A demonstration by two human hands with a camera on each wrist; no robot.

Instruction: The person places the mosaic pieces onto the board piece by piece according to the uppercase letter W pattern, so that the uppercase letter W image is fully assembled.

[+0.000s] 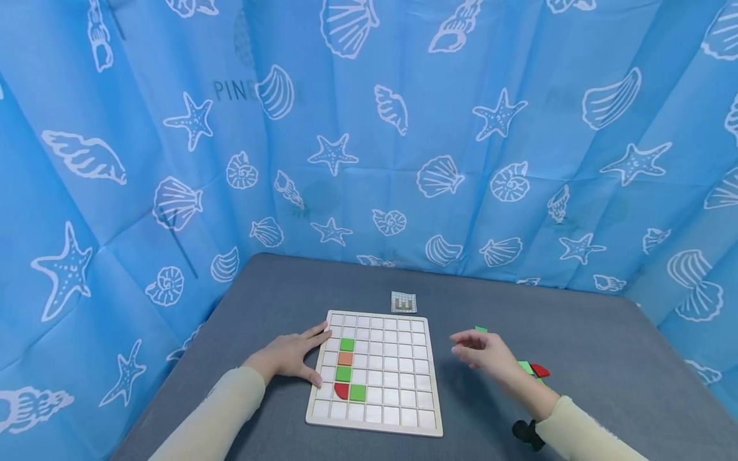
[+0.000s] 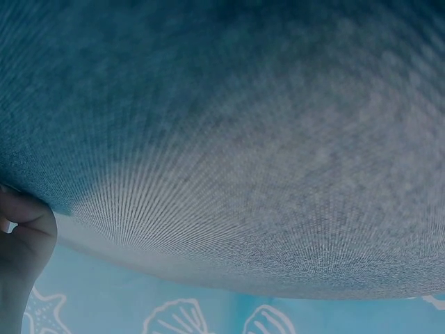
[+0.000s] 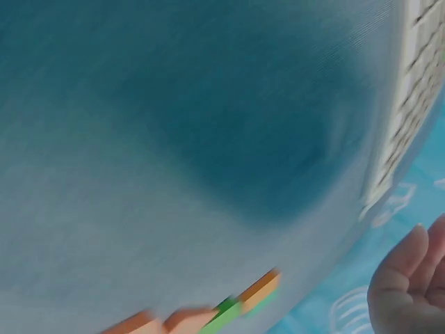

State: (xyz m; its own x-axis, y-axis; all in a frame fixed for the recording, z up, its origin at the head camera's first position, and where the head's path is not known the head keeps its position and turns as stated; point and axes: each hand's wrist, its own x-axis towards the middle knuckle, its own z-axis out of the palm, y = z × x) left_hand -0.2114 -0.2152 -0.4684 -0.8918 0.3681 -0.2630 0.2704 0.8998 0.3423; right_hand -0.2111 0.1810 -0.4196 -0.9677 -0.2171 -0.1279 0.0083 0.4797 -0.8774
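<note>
A pale wooden grid board (image 1: 398,430) lies on the grey table. Several coloured pieces sit in its left cells: green squares, an orange square (image 1: 346,360) and a red quarter-round piece (image 1: 341,390). My left hand (image 1: 291,354) rests on the board's left edge, fingers spread; the left wrist view shows only part of that hand (image 2: 28,243). To the right of the board, my right hand (image 1: 487,355) hovers above the table with loosely bent fingers. No piece shows between thumb and fingers in the right wrist view, where the hand (image 3: 410,285) is partly cut off.
A small pattern card (image 1: 403,302) lies behind the board. Loose pieces, among them a red one (image 1: 539,370) and orange blocks (image 3: 261,289), lie right of the board, partly behind my right arm. A black object (image 1: 527,434) is by the right sleeve. A blue shell-print curtain (image 1: 369,160) hangs behind.
</note>
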